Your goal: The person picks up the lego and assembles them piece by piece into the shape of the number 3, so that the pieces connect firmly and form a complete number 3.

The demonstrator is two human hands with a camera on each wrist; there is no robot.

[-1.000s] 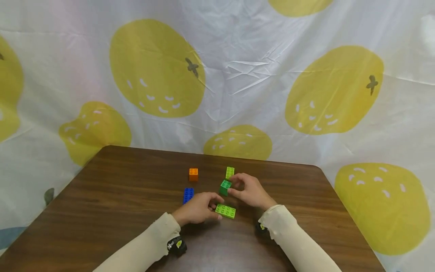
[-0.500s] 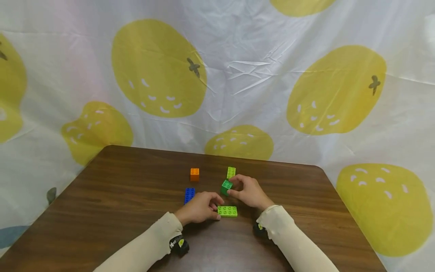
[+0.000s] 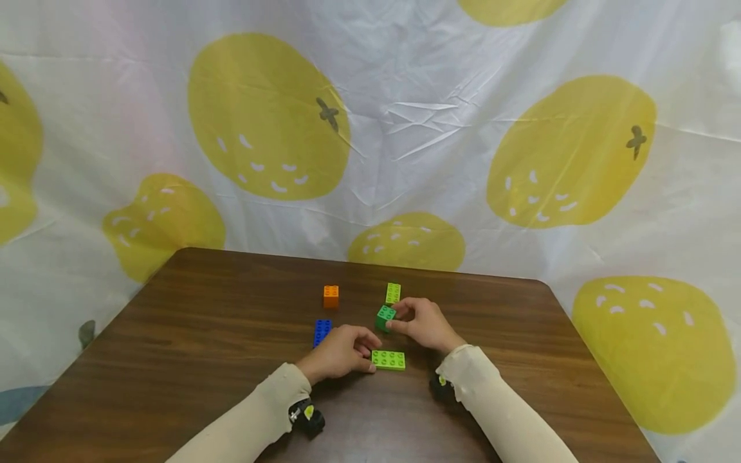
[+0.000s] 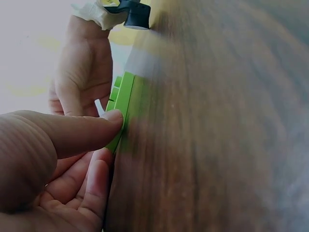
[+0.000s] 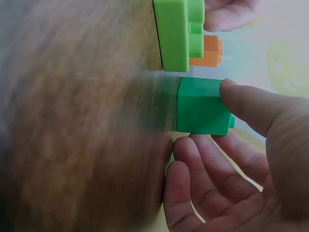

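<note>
My left hand (image 3: 343, 352) pinches the left end of a flat lime-green toy brick (image 3: 389, 360), which lies lengthwise across the table in front of me. In the left wrist view its thumb presses the near long side of that brick (image 4: 126, 92), with the fingers curled at the other side. Just beyond, my right hand (image 3: 427, 325) grips a dark green square toy brick (image 3: 384, 317) between thumb and fingers. The right wrist view shows this brick (image 5: 203, 106) studs up, its base at the tabletop, set at an angle to the lime-green one.
A second lime-green brick (image 3: 393, 293) lies behind the right hand's fingers. An orange square brick (image 3: 331, 297) stands at the back, left of it. Partly hidden by my left hand, a blue brick (image 3: 321, 332) lies on the brown wooden table (image 3: 231, 308). A lemon-patterned curtain (image 3: 405, 161) hangs behind.
The flat lime-green brick, slanted one second ago, has turned to lie straight across and shifted slightly right. My right hand and the dark green brick have hardly moved.
</note>
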